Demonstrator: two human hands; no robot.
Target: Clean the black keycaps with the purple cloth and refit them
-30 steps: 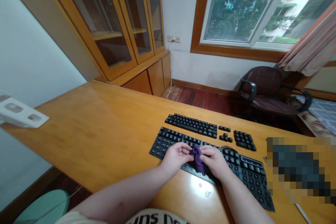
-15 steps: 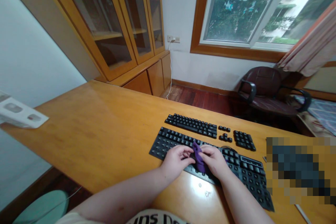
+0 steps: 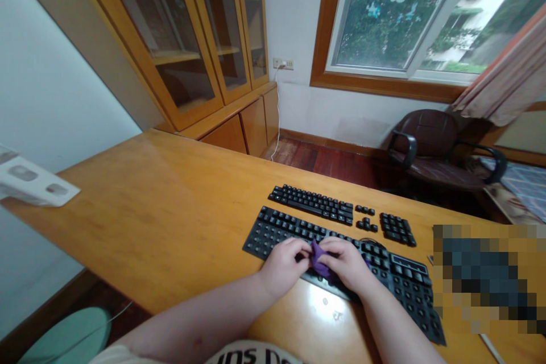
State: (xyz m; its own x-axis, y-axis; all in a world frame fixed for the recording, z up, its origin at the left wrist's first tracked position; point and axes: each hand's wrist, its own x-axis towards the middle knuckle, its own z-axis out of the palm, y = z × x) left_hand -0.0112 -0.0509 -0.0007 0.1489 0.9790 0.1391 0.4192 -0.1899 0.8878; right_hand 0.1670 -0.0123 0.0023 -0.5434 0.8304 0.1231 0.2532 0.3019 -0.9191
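Over the near black keyboard (image 3: 405, 287) both my hands meet around a small purple cloth (image 3: 318, 257). My left hand (image 3: 284, 264) has its fingers curled and pinched at the cloth's left side; whether a small dark piece sits in them is hidden. My right hand (image 3: 347, 261) is closed on the cloth from the right. Behind the keyboard, rows of loose black keycaps (image 3: 313, 203) lie laid out on the wooden desk (image 3: 162, 210), with smaller groups of keycaps (image 3: 396, 227) to the right.
A white object (image 3: 32, 185) sits at the desk's left edge. A pixelated patch (image 3: 486, 276) covers the desk's right part. Beyond the desk stand a dark office chair (image 3: 435, 151), a glass-door wooden cabinet (image 3: 191, 40) and a window (image 3: 409, 11).
The hands have drawn closer together; the left fingers, spread a second ago, are now curled against the cloth, which is more bunched between the hands.
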